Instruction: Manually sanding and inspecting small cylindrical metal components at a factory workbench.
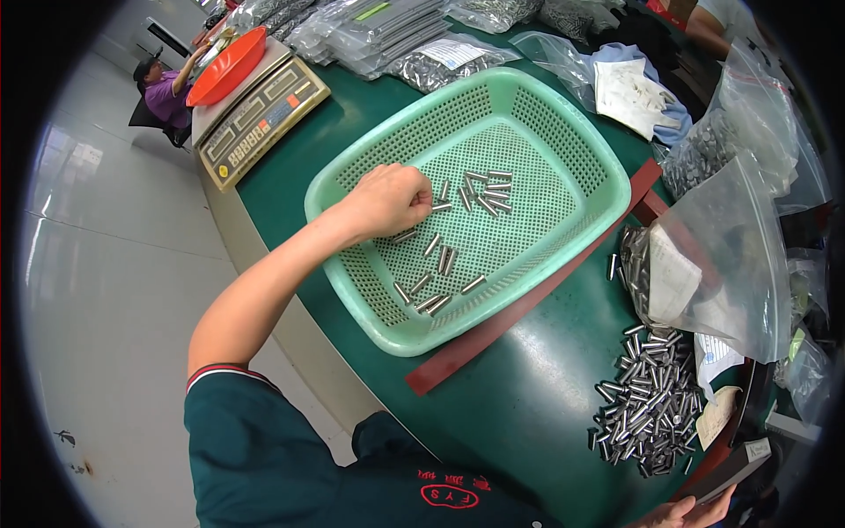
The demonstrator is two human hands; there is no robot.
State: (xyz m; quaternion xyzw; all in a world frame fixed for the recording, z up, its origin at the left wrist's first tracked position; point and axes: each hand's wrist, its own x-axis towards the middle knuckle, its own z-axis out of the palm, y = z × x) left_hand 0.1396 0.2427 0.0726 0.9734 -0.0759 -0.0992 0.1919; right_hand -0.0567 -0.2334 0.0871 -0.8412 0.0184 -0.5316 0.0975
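My left hand (pixel 392 201) reaches into a light green perforated plastic basket (pixel 374 327). Its fingers are curled and closed; whatever they hold is hidden. A short metal pin (pixel 441 208) lies right by the fingertips. Several more pins lie on the basket floor, some grouped at the far side (pixel 495 195), others toward the near side (pixel 433 304). At the lower right edge, my right hand (pixel 695 512) is partly in view, its fingers closed round a dark, flat, box-like object (pixel 726 475) with a pale label.
A heap of metal pins (pixel 647 400) lies on the green table (pixel 519 422), right of a red bar (pixel 466 356). Clear bags of parts (pixel 731 255) crowd the right side. Left of the basket stands a scale (pixel 264 114) with an orange bowl (pixel 229 69). Another person (pixel 165 95) sits far left.
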